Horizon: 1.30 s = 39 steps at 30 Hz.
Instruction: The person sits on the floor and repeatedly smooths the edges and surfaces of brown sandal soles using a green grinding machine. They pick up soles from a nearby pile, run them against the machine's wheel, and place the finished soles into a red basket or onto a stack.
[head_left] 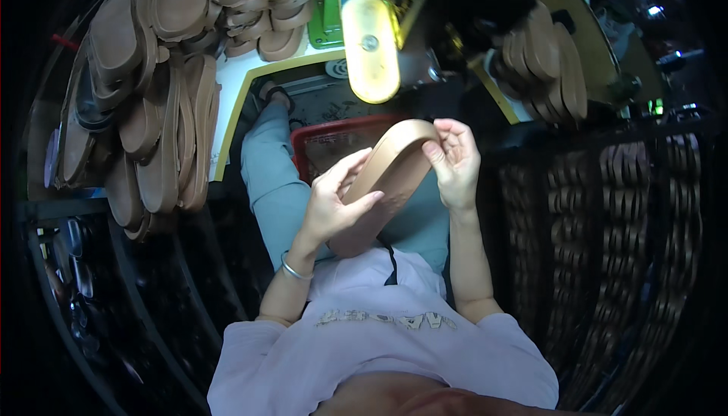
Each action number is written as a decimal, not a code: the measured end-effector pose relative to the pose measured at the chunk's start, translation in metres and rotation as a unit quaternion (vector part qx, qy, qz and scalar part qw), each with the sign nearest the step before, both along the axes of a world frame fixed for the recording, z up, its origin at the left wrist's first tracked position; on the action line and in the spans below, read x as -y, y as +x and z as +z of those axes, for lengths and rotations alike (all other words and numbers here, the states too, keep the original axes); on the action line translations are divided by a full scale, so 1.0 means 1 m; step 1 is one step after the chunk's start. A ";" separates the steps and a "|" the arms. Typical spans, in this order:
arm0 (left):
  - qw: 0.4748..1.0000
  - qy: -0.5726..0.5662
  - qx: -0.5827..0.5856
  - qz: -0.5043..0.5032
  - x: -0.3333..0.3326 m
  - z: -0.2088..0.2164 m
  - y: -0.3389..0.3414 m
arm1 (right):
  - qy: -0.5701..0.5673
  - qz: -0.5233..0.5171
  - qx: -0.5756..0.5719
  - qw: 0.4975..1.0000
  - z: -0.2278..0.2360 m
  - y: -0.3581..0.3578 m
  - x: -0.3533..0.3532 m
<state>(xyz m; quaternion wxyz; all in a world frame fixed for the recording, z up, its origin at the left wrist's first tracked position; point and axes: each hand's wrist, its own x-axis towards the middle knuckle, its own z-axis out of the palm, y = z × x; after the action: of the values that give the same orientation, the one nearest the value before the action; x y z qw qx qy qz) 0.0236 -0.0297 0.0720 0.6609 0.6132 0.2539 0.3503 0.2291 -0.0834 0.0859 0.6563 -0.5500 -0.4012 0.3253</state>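
A tan shoe sole [393, 188] is held tilted above my lap, its far end raised toward the right. My left hand [339, 192] is closed around its left edge, thumb lying over the near face. Up at the rounded far end, my right hand [455, 160] pinches the rim between thumb and fingers. The lower end of the sole rests close to my shirt.
Piles of tan soles [161, 135] cover the table's left side, with a smaller stack [540, 59] at right. A yellow lit lamp [370, 48] hangs ahead, near a dark machine [474, 10]. Beyond my lap sits a red basket [302, 141]. Racks of soles [599, 241] stand right.
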 end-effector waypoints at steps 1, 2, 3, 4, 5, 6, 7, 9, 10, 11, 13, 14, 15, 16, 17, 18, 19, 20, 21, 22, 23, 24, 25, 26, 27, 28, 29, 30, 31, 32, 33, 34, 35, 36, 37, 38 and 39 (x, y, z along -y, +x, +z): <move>1.000 0.011 -0.006 -0.005 0.001 0.003 0.001 | 0.008 -0.012 -0.013 1.000 0.004 0.003 0.004; 0.999 0.031 -0.022 -0.007 0.005 0.007 0.001 | 0.020 -0.013 -0.001 1.000 0.004 0.008 0.010; 0.998 0.051 -0.038 -0.009 0.008 0.009 0.000 | 0.024 -0.025 0.004 0.999 0.005 0.011 0.016; 0.996 0.073 -0.053 -0.011 0.010 0.012 -0.001 | 0.030 -0.037 0.010 0.999 0.008 0.014 0.021; 0.994 0.098 -0.054 -0.009 0.013 0.012 -0.002 | 0.037 -0.048 0.016 0.998 0.010 0.017 0.027; 0.991 0.124 -0.056 -0.006 0.015 0.010 -0.002 | 0.048 -0.053 0.023 0.997 0.008 0.022 0.034; 0.987 0.148 -0.059 -0.004 0.018 0.010 -0.003 | 0.049 -0.061 0.026 0.997 0.009 0.026 0.040; 0.988 0.141 -0.058 -0.008 0.023 0.015 -0.001 | 0.050 -0.076 0.033 0.995 0.013 0.034 0.049; 0.988 0.139 -0.059 -0.011 0.025 0.013 -0.001 | 0.060 -0.088 0.027 0.994 0.017 0.034 0.052; 0.989 0.137 -0.060 -0.015 0.027 0.013 -0.001 | 0.063 -0.093 0.023 0.993 0.020 0.036 0.056; 0.988 0.129 -0.076 -0.024 0.030 0.017 0.000 | 0.068 -0.107 0.016 0.992 0.025 0.046 0.065; 0.988 0.125 -0.084 -0.030 0.032 0.018 0.001 | 0.074 -0.110 0.007 0.991 0.026 0.050 0.070; 0.989 0.117 -0.081 -0.034 0.033 0.016 0.003 | 0.071 -0.120 0.007 0.990 0.027 0.054 0.074; 0.990 0.108 -0.080 -0.035 0.034 0.010 0.005 | 0.068 -0.128 0.006 0.989 0.027 0.057 0.077; 0.991 0.100 -0.078 -0.037 0.036 0.006 0.008 | 0.065 -0.136 0.005 0.989 0.028 0.060 0.081; 0.989 0.113 -0.089 -0.043 0.037 0.005 0.012 | 0.069 -0.129 -0.001 0.989 0.024 0.064 0.084; 0.986 0.127 -0.102 -0.047 0.038 0.005 0.016 | 0.062 -0.123 0.021 0.990 0.024 0.064 0.085; 0.982 0.141 -0.115 -0.051 0.038 0.005 0.022 | 0.056 -0.117 0.043 0.991 0.024 0.061 0.084; 0.983 0.158 -0.086 -0.046 0.039 0.003 0.032 | 0.049 -0.110 0.065 0.991 0.024 0.058 0.083; 0.984 0.158 -0.076 -0.038 0.041 0.012 0.043 | 0.047 -0.114 0.139 0.983 0.023 0.052 0.082; 0.985 0.157 -0.068 -0.028 0.043 0.020 0.054 | 0.039 -0.099 0.132 0.986 0.016 0.044 0.078; 0.985 0.169 -0.021 0.001 0.042 0.023 0.067 | 0.044 -0.085 0.101 0.990 0.012 0.034 0.074; 0.990 0.142 -0.022 0.001 0.037 0.020 0.071 | 0.048 -0.068 0.068 0.994 0.011 0.024 0.069; 0.993 0.115 -0.024 0.003 0.031 0.014 0.074 | 0.060 -0.063 0.082 0.993 0.010 0.021 0.065; 0.996 0.088 -0.025 0.006 0.027 0.011 0.075 | 0.071 -0.058 0.095 0.991 0.008 0.018 0.061; 0.995 0.100 -0.006 0.013 0.022 0.010 0.076 | 0.082 -0.053 0.111 0.989 0.006 0.017 0.057; 0.994 0.102 -0.011 0.027 0.020 0.008 0.076 | 0.062 -0.067 0.116 0.989 0.001 0.017 0.054; 0.994 0.104 -0.015 0.041 0.018 0.005 0.075 | 0.041 -0.080 0.121 0.989 -0.005 0.018 0.053; 0.992 0.107 -0.019 0.061 0.015 0.003 0.073 | 0.022 -0.089 0.126 0.988 -0.012 0.019 0.051; 0.996 0.064 0.009 0.067 0.011 0.000 0.074 | -0.011 -0.076 0.112 0.991 -0.024 0.020 0.052; 0.997 0.044 -0.002 0.070 0.005 0.000 0.075 | -0.049 -0.043 0.093 0.994 -0.039 0.020 0.057; 0.997 0.022 -0.013 0.076 -0.001 0.002 0.076 | -0.084 0.006 0.048 0.995 -0.046 0.016 0.062; 0.996 -0.002 -0.021 0.082 -0.007 0.004 0.078 | -0.119 0.054 0.007 0.991 -0.052 0.011 0.068; 0.996 -0.022 -0.001 0.087 -0.014 0.005 0.081 | -0.148 0.095 -0.043 0.983 -0.060 0.006 0.074; 0.996 -0.017 -0.013 0.092 -0.021 0.005 0.084 | -0.179 0.134 -0.093 0.970 -0.070 0.001 0.082; 0.995 -0.010 -0.024 0.097 -0.027 0.007 0.085 | -0.204 0.145 -0.104 0.962 -0.081 -0.005 0.091; 0.994 -0.004 -0.035 0.100 -0.033 0.007 0.086 | -0.230 0.154 -0.113 0.954 -0.089 -0.012 0.099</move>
<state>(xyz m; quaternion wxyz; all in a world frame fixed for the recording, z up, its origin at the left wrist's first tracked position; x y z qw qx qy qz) 0.1098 0.0037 0.0794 0.6155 0.5946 0.3382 0.3916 0.2176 -0.1823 -0.0036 0.4953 -0.5767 -0.3187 0.5662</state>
